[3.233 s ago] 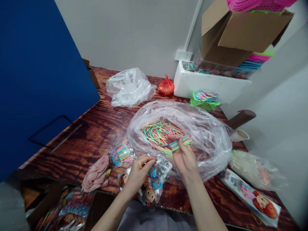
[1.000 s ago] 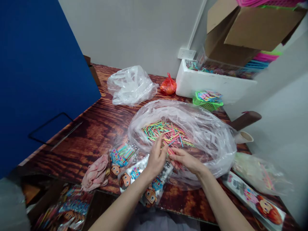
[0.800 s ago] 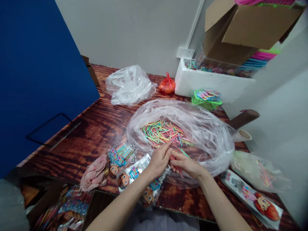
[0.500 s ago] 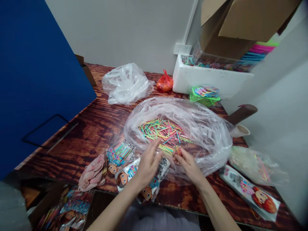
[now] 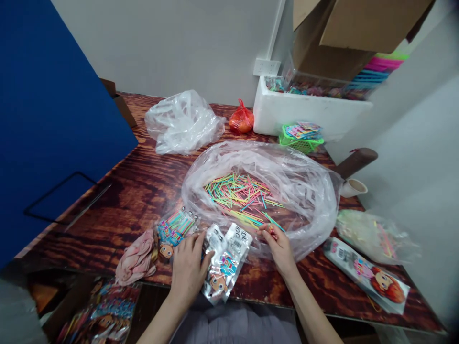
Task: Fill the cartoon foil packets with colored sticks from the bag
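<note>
My left hand [image 5: 188, 266] lies flat with its fingers spread on a small stack of empty printed packets [image 5: 225, 262] at the near edge of the table. My right hand [image 5: 278, 242] is closed in a pinch on a few colored sticks [image 5: 269, 230] at the near rim of a large clear plastic bag [image 5: 304, 191]. Inside that bag lies a loose heap of colored sticks [image 5: 240, 193]. A filled packet of sticks [image 5: 174, 225] rests just left of my left hand.
A pink cloth [image 5: 138, 258] lies at the table's near left. A crumpled clear bag [image 5: 182, 122], an orange bag [image 5: 241, 122], a white foam box [image 5: 308, 112] and a green basket [image 5: 300, 137] stand at the back. Long printed packets [image 5: 366, 274] lie right. A blue board [image 5: 53, 105] leans left.
My left hand has dropped from beside the right hand down onto the packets near the table edge. My right hand stays at the bag's rim, still pinching sticks.
</note>
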Demonstrator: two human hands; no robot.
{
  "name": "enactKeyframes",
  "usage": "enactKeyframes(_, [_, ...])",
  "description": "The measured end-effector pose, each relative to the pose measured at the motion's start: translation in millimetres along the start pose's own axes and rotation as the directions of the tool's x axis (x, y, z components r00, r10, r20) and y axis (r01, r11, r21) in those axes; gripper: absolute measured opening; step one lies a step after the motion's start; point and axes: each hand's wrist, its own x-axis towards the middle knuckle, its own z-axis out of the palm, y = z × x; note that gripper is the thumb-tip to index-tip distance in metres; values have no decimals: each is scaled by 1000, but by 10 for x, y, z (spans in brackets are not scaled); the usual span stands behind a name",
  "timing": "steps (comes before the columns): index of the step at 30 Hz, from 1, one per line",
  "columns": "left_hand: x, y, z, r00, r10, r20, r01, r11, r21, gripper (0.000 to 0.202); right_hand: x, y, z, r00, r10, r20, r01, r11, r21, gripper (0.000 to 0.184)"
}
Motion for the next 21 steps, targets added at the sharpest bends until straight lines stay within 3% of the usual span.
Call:
enactKeyframes(3, [41, -58, 20, 998, -57, -5, 57, 997, -58, 37, -6, -9, 5, 999, -41, -5, 41, 998, -40, 22])
enactKeyframes(7, [97, -93, 31, 995, -93, -37, 85, 977, -194, 10, -17, -70, 23, 999, -32, -5, 32, 999, -18, 23])
enactKeyframes(12, [107, -127, 29, 993, -98, -71, 73, 953, -294, 17, -16, -46, 33, 999, -48, 5, 48, 997, -56, 26])
enactKeyframes(17, [95, -175, 14, 972, -228, -53, 196, 914, -354, 22, -11, -1, 28, 995, -98, 18, 99, 990, -101, 23])
enactKeyframes(21, [106, -168, -39, 987, -159, -15, 143, 919, -369, 16, -11, 13, 19, 994, -106, 36, 109, 989, -104, 22])
